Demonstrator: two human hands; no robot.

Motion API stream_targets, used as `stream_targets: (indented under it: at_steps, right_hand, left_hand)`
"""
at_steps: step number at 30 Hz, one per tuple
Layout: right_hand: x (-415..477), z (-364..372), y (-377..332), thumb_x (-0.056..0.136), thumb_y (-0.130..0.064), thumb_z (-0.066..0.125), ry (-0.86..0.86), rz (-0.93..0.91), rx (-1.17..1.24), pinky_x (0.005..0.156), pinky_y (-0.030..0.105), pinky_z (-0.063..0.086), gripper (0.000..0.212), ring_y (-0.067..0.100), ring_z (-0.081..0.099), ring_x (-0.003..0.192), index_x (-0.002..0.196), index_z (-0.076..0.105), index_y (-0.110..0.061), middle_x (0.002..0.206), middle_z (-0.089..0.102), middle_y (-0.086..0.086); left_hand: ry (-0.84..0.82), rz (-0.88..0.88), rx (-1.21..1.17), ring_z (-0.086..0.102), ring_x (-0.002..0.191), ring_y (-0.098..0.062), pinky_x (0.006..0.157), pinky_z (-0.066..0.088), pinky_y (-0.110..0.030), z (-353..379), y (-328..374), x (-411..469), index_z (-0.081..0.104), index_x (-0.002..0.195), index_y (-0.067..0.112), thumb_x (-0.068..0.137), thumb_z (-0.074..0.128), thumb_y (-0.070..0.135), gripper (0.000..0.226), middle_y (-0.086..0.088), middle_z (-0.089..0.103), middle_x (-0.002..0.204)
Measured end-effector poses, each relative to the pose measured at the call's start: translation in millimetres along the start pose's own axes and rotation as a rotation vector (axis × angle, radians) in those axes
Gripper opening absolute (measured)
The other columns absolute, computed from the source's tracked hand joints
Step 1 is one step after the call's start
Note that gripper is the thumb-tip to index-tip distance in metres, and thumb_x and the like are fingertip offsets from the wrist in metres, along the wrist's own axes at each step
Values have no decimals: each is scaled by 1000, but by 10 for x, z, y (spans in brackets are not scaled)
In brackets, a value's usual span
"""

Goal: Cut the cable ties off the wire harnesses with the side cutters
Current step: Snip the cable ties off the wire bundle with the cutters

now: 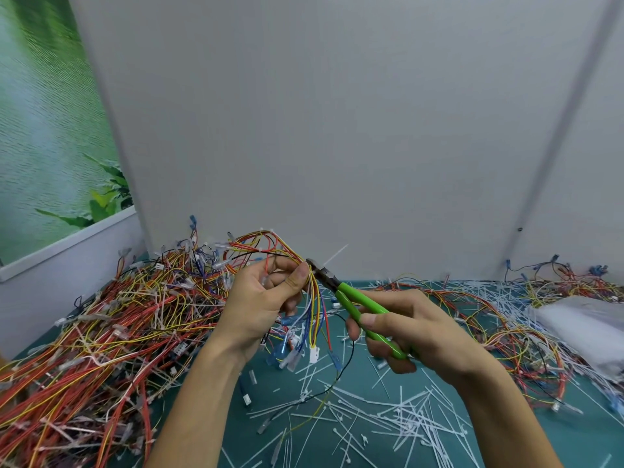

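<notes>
Side cutters (pixel 358 300): blade tips lost among the held harness (pixel 315 298) — bite unclear.
Harness pile (pixel 84 349): cut by left edge.
White heap (pixel 587 329): blurred — cut off right.

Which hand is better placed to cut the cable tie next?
The right hand: it grips the green side cutters, whose tip is at the cable tie. The left hand holds the harness.

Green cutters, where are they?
Head view, middle: the cutters are in the right hand, tips at the wires the left hand holds.
</notes>
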State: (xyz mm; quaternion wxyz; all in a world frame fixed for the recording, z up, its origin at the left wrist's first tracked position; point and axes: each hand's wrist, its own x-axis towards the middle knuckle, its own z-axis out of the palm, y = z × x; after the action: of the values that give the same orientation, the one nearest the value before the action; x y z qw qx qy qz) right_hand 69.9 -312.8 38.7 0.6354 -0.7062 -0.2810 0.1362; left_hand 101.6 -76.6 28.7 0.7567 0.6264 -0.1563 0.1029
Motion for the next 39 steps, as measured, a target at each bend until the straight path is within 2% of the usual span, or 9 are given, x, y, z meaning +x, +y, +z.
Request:
stream_targets:
  at_steps: [5, 14, 18, 21, 26, 30, 33, 36, 39]
  right_hand:
    - [-14, -7, -13, 87, -30, 68, -64, 18, 67, 47, 29, 47, 39, 25, 55, 72, 114, 70, -3, 107, 69, 18]
    - [-33, 7, -20, 89, -29, 67, -6, -4, 13, 45, 23, 37, 41, 20, 48, 66, 128, 69, -15, 98, 66, 8]
    - [-9, 61, -45, 86, -33, 68, -16, -16, 28, 46, 29, 46, 38, 24, 55, 69, 113, 71, -6, 105, 70, 15]
    - [-6, 77, -55, 86, -35, 69, -5, -21, -42, 49, 32, 45, 36, 28, 51, 69, 114, 73, -13, 104, 66, 26]
    - [-36, 60, -42, 89, -33, 68, -9, -20, -18, 48, 26, 34, 42, 18, 44, 67, 130, 70, -26, 100, 64, 8]
    - [-16, 54, -57, 86, -35, 67, -14, -31, -14, 46, 28, 42, 37, 32, 47, 67, 115, 73, -13, 103, 62, 33]
    - [-26, 70, -80, 87, -33, 67, -55, -44, -18, 49, 31, 46, 34, 29, 52, 67, 114, 72, -14, 96, 68, 18]
    - [-32, 83, -71, 89, -28, 69, -21, -39, -33, 49, 29, 35, 37, 23, 43, 65, 126, 71, -22, 96, 61, 21]
    - [-24, 95, -56, 90, -20, 68, -9, -26, 14, 50, 28, 23, 46, 22, 32, 68, 136, 66, -26, 95, 56, 10]
  left_hand:
    - [-20, 3, 12, 47, 47, -14, 47, 43, -21, -5, -9, -4, 67, 82, 16, 74, 79, 34, 23, -5, 63, 62]
    - [18, 24, 7, 46, 46, -16, 46, 42, -23, 22, -9, -2, 61, 88, 6, 77, 77, 29, 30, -3, 61, 60]
    - [27, 40, 27, 46, 47, -18, 46, 42, -26, 13, -10, -1, 60, 88, 8, 79, 76, 28, 27, -3, 61, 59]
    - [34, 56, 40, 46, 46, -18, 45, 41, -27, 5, -12, 0, 61, 87, 9, 79, 76, 28, 25, -4, 60, 59]
    - [33, 67, 36, 47, 46, -19, 45, 43, -26, -11, 9, -5, 65, 80, 17, 77, 78, 29, 17, -6, 59, 58]
    - [23, 82, 41, 46, 46, -19, 46, 42, -27, -5, 28, -11, 65, 79, 19, 79, 76, 27, 13, -6, 58, 57]
    - [10, 88, 47, 46, 47, -19, 46, 42, -27, 1, 42, -18, 68, 74, 28, 80, 75, 26, 9, -5, 57, 56]
    - [25, 98, 58, 47, 46, -18, 47, 43, -27, -5, 44, -17, 66, 81, 21, 79, 75, 27, 12, -4, 60, 57]
    - [32, 112, 59, 48, 46, -18, 46, 44, -27, -11, 51, -17, 63, 85, 13, 79, 76, 28, 20, -2, 62, 59]
